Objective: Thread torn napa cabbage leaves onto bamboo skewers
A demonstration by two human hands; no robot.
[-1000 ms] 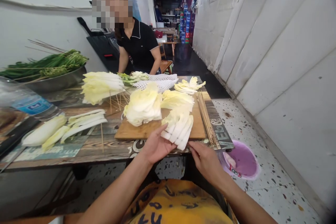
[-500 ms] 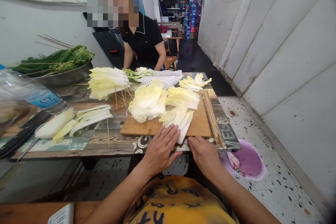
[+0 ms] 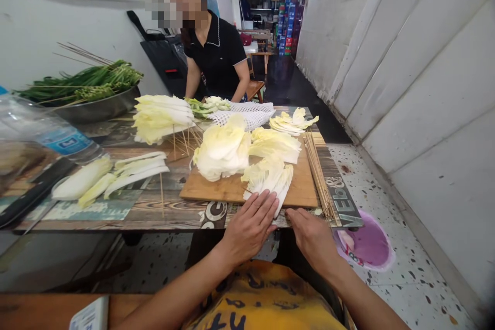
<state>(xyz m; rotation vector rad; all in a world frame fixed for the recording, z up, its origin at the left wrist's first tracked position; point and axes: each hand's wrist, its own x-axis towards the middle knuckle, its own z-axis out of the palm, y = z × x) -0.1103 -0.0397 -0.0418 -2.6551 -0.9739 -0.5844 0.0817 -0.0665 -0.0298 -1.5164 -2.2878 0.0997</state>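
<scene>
My left hand (image 3: 251, 229) lies flat, fingers stretched together, on the lower end of a small stack of napa cabbage leaves (image 3: 268, 178) at the front of a wooden cutting board (image 3: 216, 193). Just right of the leaves' white base, my right hand (image 3: 311, 232) is closed in a pinch at the table edge. Whatever it pinches is too small or hidden to make out. Behind these leaves are a larger cabbage pile (image 3: 222, 152) and another leaf stack (image 3: 276, 145). A bundle of thin wooden skewers (image 3: 319, 175) lies along the board's right side.
Skewered cabbage leaves (image 3: 162, 118) stand at the back left, near a metal bowl (image 3: 104, 108) of greens. A knife (image 3: 36, 193), loose cabbage (image 3: 87, 178) and a plastic bottle (image 3: 65, 136) are left. A person (image 3: 216, 56) sits opposite. A pink basin (image 3: 369, 242) is on the floor.
The whole view has shifted slightly, so things appear a little further right. My left hand has slid slightly rightward over the leaves; my right hand stays pinched near their base.
</scene>
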